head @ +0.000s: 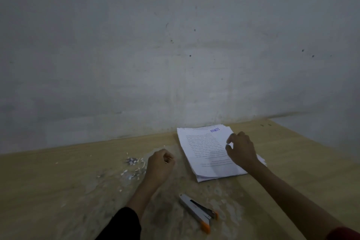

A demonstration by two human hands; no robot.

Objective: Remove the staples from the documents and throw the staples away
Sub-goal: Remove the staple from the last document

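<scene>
The right hand (242,149) rests on the right part of the stack of documents (206,152), thumb and forefinger curled toward each other with a small gap between them, just above the top sheet; whether they pinch anything cannot be told. Left of the stack, the left hand (160,163) is loosely closed, fingers drawn together; what it holds, if anything, is too small to see. The top sheet bears printed text and a purple stamp reading "LUNAS", upside down at its far edge. A grey and orange stapler (198,213) lies nearer than the stack. Pulled staples and paper scraps (133,163) lie scattered left of the left hand. The wooden table (58,181) is worn and blotchy, set against a bare grey wall (175,45).
</scene>
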